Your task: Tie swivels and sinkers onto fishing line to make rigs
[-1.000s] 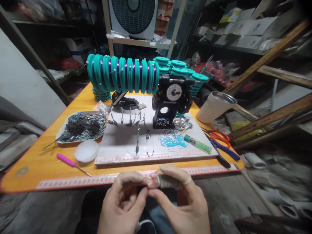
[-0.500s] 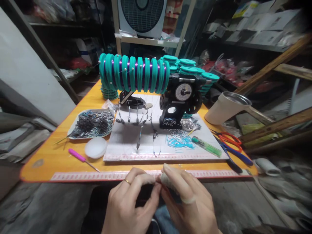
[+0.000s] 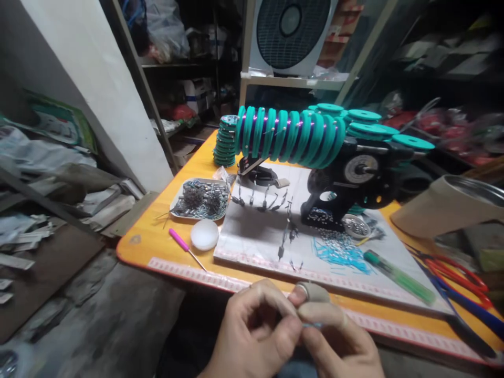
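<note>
My left hand [image 3: 258,331] and my right hand [image 3: 342,336] meet at the near edge of the table, thumbs and fingers pinched together. A thin blue piece [image 3: 313,325] shows between the fingertips, most of it hidden. Beige tape covers a finger of my right hand. Beyond them on the white board [image 3: 252,241] lie loose blue tubes [image 3: 342,254] with small silver beads around them. Dark fishing swivel-like pieces [image 3: 281,252] hang on lines from a row of teal foam spools [image 3: 289,134].
A black winding stand [image 3: 331,205] holds the spool row. On the left are a tray of dark metal pieces [image 3: 173,210], a white lid [image 3: 205,234] and a pink-handled needle tool [image 3: 179,240]. A green tube case [image 3: 397,275], orange-handled scissors [image 3: 460,273] and a large cardboard cylinder [image 3: 429,210] sit right.
The view has swung left, so the table appears further right. My hands stay together but their fingers have shifted, and a bit of blue now shows between them.
</note>
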{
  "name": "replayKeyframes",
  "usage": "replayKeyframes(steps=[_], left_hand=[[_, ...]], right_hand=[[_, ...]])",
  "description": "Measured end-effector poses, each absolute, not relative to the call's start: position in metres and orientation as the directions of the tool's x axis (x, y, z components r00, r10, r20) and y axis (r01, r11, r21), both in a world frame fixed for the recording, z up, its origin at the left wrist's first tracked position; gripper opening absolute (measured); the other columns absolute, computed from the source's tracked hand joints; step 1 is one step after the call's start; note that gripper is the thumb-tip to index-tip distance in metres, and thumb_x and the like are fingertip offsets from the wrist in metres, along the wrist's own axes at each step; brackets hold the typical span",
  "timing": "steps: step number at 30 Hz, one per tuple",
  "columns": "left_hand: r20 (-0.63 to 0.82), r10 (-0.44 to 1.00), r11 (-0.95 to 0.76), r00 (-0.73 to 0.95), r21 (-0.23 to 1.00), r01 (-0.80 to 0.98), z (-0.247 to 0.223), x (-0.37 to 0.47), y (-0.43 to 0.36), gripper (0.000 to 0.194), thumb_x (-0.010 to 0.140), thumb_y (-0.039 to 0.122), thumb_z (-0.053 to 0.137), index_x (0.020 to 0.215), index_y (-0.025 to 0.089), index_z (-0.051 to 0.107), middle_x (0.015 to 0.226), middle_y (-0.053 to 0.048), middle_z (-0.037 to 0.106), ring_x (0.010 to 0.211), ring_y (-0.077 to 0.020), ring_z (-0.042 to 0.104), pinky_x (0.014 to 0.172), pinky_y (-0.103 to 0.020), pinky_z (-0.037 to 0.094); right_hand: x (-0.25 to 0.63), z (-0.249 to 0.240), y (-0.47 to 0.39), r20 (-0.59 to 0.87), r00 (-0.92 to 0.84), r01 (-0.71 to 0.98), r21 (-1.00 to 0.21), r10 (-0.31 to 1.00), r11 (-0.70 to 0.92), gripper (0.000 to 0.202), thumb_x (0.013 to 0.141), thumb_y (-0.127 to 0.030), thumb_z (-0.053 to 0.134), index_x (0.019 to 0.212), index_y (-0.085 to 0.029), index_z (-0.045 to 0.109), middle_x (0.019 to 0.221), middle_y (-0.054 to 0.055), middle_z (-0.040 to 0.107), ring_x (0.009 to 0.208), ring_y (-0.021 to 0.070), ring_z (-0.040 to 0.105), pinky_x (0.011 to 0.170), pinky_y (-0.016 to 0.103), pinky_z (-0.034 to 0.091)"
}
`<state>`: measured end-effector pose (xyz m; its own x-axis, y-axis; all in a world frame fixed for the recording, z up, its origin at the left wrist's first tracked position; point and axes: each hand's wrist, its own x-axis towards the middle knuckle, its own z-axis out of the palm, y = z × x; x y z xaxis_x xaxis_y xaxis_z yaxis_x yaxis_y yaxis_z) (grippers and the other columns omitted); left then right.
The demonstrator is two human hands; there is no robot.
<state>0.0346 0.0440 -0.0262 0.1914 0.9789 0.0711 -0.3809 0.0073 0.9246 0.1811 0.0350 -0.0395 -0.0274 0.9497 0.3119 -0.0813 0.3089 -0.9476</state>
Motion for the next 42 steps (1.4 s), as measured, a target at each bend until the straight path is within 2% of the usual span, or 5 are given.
replayKeyframes(steps=[7,16,25,34,42], left_hand=[[0.046,0.978,0.010,0.202,0.963,-0.269,-0.022,0.027,0.048,0.029,0.091,0.048,0.063,0.087,0.019,0.066,0.080,-0.003,0.060,0.073,-0.0144,0.055,0.064,-0.023,0.044],[0.207,0.922,-0.255,0.327,0.961,0.110,-0.024,0.023,0.055,0.003,0.086,0.020,0.054,0.084,0.020,0.056,0.082,-0.003,0.057,0.072,-0.0163,0.056,0.062,-0.026,0.043],[0.179,0.956,-0.190,0.231,0.981,0.025,-0.019,0.025,0.047,0.007,0.086,0.018,0.057,0.091,0.021,0.060,0.079,-0.002,0.059,0.064,-0.0131,0.050,0.059,-0.024,0.041],[0.231,0.969,-0.223,0.083,0.970,-0.093,-0.022,0.031,0.042,0.009,0.082,0.014,0.064,0.074,0.019,0.065,0.069,0.000,0.060,0.060,-0.0101,0.048,0.054,-0.021,0.036],[0.218,0.974,-0.209,0.067,0.971,-0.120,-0.022,0.027,0.042,0.009,0.084,0.015,0.071,0.080,0.024,0.070,0.075,0.001,0.064,0.069,-0.0120,0.064,0.059,-0.018,0.052]], right_hand=[[0.183,-0.024,0.033,0.408,0.095,0.132,-0.909,0.908,0.395,0.002,0.084,-0.026,0.077,0.083,-0.028,0.076,0.095,0.007,0.076,0.091,0.0246,0.074,0.077,0.031,0.063],[0.172,-0.004,0.032,0.550,-0.266,0.432,-0.666,0.792,0.608,0.020,0.079,-0.013,0.073,0.089,-0.030,0.072,0.122,0.005,0.071,0.127,0.0320,0.056,0.098,0.047,0.055],[0.167,-0.019,0.028,0.599,0.040,0.414,-0.738,0.800,0.532,0.024,0.083,-0.007,0.069,0.092,-0.028,0.070,0.090,0.003,0.073,0.098,0.0231,0.063,0.082,0.035,0.056],[0.176,-0.032,0.022,0.416,0.097,0.177,-0.901,0.904,0.396,0.017,0.085,-0.013,0.073,0.089,-0.029,0.074,0.093,0.002,0.076,0.099,0.0193,0.069,0.088,0.027,0.057],[0.151,-0.022,0.019,-0.128,0.100,-0.598,-0.800,0.987,-0.043,0.013,0.083,-0.035,0.080,0.083,-0.025,0.071,0.099,0.002,0.067,0.087,0.0173,0.067,0.080,0.028,0.058]])
